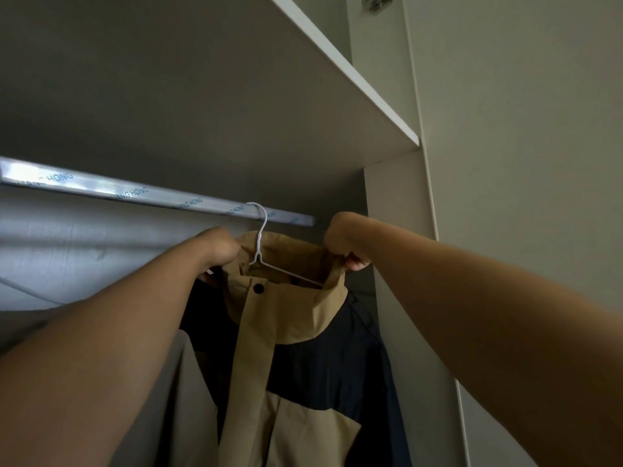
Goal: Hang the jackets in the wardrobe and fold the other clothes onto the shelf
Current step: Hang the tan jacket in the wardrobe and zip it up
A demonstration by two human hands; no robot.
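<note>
One tan-and-navy jacket hangs on a white wire hanger; the left hand and right hand clutch its collar.

Jacket: tan/navy colour-block, black snap. Hanger white. Rail silver, blue lettering. Shelf off-white, probably.
</note>
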